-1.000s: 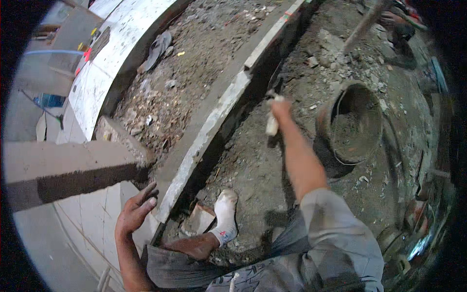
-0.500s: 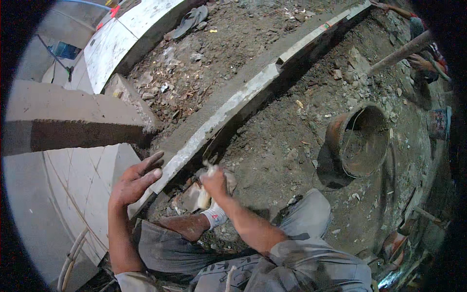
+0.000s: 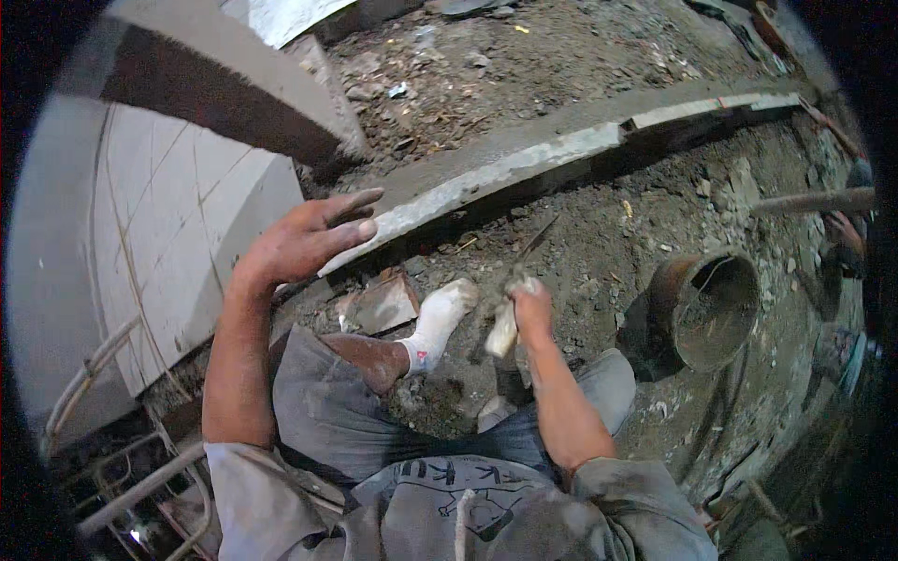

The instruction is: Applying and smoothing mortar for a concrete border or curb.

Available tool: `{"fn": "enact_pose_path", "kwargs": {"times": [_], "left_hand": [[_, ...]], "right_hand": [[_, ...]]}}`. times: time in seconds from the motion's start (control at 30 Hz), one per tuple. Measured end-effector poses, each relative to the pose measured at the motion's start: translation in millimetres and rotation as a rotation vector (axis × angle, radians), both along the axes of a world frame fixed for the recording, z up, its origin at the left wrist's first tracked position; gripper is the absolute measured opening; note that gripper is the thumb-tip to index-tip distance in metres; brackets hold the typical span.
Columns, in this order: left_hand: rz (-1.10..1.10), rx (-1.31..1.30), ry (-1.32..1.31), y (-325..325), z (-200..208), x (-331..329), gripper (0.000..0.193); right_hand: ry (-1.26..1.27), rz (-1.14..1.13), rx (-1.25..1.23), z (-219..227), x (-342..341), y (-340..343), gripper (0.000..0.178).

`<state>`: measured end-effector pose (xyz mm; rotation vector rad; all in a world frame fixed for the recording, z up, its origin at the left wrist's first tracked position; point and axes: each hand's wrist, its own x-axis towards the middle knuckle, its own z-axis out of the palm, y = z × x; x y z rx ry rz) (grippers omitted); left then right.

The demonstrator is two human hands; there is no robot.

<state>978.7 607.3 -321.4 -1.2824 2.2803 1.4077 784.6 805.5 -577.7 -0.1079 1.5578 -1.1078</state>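
My left hand (image 3: 313,238) is open, its fingers stretched out over the near end of a long, pale, mortar-smeared board (image 3: 496,173). The board lies along the edge of a grey mortar strip (image 3: 524,140). In my right fist is a trowel (image 3: 502,334) by its pale handle; its thin dark blade points away from me, seen nearly edge-on above the dirt. Between my hands stands my foot in a white sock (image 3: 435,323), beside a broken brick-like block (image 3: 388,304).
A mortar-caked bucket (image 3: 687,346) stands on the right. Beyond it, another person's hand (image 3: 847,234) is near a thick pole (image 3: 814,201). White tiles (image 3: 168,215) and a concrete beam (image 3: 224,65) lie to the left, with metal tubing (image 3: 94,365) nearer me.
My view has swung, so the board now runs flatter across it. My right hand with the trowel has moved away from the board, to the right of my foot. The left stays at the board's end.
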Motion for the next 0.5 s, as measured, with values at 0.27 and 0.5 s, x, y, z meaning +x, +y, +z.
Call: {"fn": "enact_pose_path", "kwargs": {"times": [0.27,0.5], "left_hand": [[0.058,0.013,0.018,1,-11,11,0.057],[0.047,-0.099,0.049,-22,-18,-5,0.051]], "right_hand": [[-0.664,-0.163,-0.171,44,119,-78,0.023],[-0.871,-0.045,-0.279,142,65,-54,0.019]]}}
